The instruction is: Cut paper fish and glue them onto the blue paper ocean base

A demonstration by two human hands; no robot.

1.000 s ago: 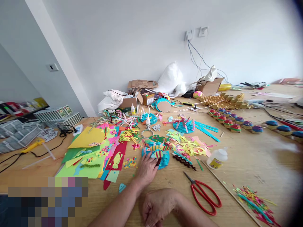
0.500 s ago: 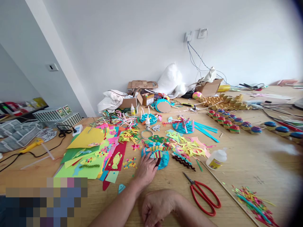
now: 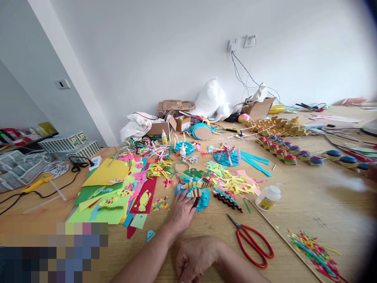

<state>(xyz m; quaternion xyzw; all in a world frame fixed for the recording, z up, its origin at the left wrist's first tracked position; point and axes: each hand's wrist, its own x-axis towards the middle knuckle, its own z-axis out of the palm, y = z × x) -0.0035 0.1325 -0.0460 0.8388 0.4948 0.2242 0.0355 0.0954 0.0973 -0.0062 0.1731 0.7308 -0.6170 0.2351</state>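
My left hand (image 3: 180, 212) reaches forward and lies with its fingers stretched flat on the near edge of a blue paper disc (image 3: 203, 196) decorated with striped paper fish. Its fingertips touch a dark corrugated strip (image 3: 196, 201) on the disc. My right hand (image 3: 196, 256) rests on the wooden table (image 3: 309, 212) close to me, its fingers curled under in a loose fist; nothing shows in it. Red-handled scissors (image 3: 253, 243) lie just right of that hand. A white glue bottle (image 3: 268, 197) lies on its side further right.
Coloured paper sheets (image 3: 108, 188) cover the left. Paper scraps (image 3: 232, 182) and another blue disc (image 3: 226, 156) lie behind. Painted egg-carton pieces (image 3: 290, 151) line the right. Cardboard boxes (image 3: 169, 122) and bags stand by the wall. A yellow glue gun (image 3: 35, 184) lies far left. A thin wooden stick (image 3: 282, 239) runs along the right.
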